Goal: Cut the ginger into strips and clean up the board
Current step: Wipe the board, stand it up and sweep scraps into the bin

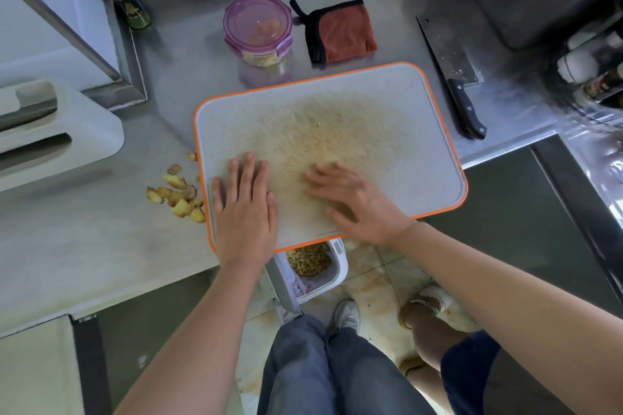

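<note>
Ginger [178,194]: knobbly offcuts on the counter just left of the board [222,118], none on it.
Left hand [244,209]: flat on the board's near-left corner, fingers straight and together, gripping nothing. I read it as pinning the board down.
Tub [258,27]: purple lid on, just beyond the board's far edge. The pale yellow bits at the bottom are probably the cut ginger.
Board surface: stained tan in the middle with a few crumbs, so the cutting looks done and the wiping isn't.
Bin [333,274]: white, on the floor under the board's near edge, with brown shreds inside.
Cloth [344,32]: folded and rust-coloured, beyond the board's far edge beside the tub.
Right hand [357,202]: on the board near the middle of its near edge, fingers spread, holding nothing, slightly blurred.
Cleaver [451,77]: lying off the board's right side, clear of both hands.
My call: keep the left palm's weight on, since that near edge seems to overhang the counter. Rake the crumbs with the side of the right hand straight over the bin. Gather the offcuts, then take the cloth to the stain.
</note>
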`<state>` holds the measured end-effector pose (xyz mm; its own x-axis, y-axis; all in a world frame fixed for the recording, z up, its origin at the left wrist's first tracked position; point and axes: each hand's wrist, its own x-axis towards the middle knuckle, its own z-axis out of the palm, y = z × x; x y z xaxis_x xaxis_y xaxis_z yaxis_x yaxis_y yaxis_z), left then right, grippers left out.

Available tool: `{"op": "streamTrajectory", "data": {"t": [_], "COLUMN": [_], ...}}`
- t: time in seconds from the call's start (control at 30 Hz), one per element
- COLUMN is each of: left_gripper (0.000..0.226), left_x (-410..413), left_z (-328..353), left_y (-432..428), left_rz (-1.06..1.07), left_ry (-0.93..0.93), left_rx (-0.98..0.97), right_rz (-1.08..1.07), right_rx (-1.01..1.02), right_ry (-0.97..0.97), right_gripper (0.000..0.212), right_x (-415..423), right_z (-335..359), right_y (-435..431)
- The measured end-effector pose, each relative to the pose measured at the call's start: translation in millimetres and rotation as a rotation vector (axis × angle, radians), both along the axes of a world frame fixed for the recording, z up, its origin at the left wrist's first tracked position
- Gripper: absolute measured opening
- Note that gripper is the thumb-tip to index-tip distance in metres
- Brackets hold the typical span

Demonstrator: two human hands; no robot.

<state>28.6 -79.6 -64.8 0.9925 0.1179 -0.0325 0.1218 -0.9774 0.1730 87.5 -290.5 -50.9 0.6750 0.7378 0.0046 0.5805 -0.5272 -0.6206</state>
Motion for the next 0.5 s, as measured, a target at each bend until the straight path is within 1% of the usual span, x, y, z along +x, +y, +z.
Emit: {"op": "streamTrajectory", "data": {"t": [0.07,0.13,0.2,0.27,0.33,0.37,0.43,0.5], "left_gripper": [0.054,0.055,0.056,0.056,0.054,0.053,0.052,0.052], "left_x": [1,0,0,0,0,0,0,0], "left_z": [0,1,1,0,-1,-2,-3,-3], "left_y": [-1,-1,-1,0,0,0,0,-1], "left_rz": [0.002,0.001,-0.002,-0.004,-0.005,-0.004,-0.002,-0.005], "left_ry": [0.0,0.001,-0.001,-0.001,-0.001,-0.001,0.008,0.014], "left_rx": [0.002,-0.005,-0.006,-0.005,-0.009,-0.013,-0.023,-0.029], "right_rz": [-0.046,-0.158,-0.262,-0.298,-0.208,-0.134,-0.02,-0.025], "right_rx": [0.125,0.198,0.184,0.05,-0.099,-0.121,-0.025,0.104], "right_ry": [0.024,0.041,0.045,-0.002,-0.034,-0.036,-0.025,-0.005], "right_gripper": [0.035,0.036,0.042,0.048,0.053,0.051,0.042,0.036], "right_x": [-21,-25,-14,-4,-8,-16,-34,-45], "right_z": [6,16,16,10,1,-2,2,10], "right_y": [-8,-11,-10,-8,-10,-12,-16,-22]}}
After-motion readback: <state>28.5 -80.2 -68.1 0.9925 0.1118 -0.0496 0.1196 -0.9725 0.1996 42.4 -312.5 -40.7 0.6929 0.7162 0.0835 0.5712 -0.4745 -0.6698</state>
